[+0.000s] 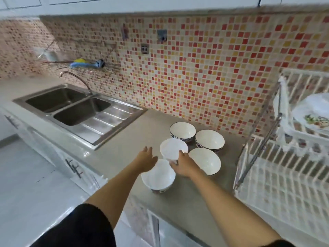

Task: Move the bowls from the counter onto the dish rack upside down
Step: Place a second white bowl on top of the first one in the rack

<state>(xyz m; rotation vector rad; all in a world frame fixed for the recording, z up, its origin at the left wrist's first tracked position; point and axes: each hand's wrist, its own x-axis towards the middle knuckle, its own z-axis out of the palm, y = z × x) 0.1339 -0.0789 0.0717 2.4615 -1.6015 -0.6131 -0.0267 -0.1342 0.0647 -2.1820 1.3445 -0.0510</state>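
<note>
Several white bowls stand upright in a cluster on the grey counter (124,157). My right hand (184,164) grips the rim of the middle bowl (172,147), thumb on its near edge. My left hand (146,158) hovers open just left of that bowl, above the nearest bowl (159,176). Other bowls sit behind and to the right: one with a dark patterned outside (182,131), another (210,139), and a plain one (205,160). The white dish rack (277,184) stands at the right, its lower shelf bare.
A white plate (313,111) with a floral print lies on the rack's upper tier. A steel double sink (71,107) with a tap sits at the left. A wire shelf with brushes hangs on the mosaic-tiled wall. Cabinet fronts run below the counter edge.
</note>
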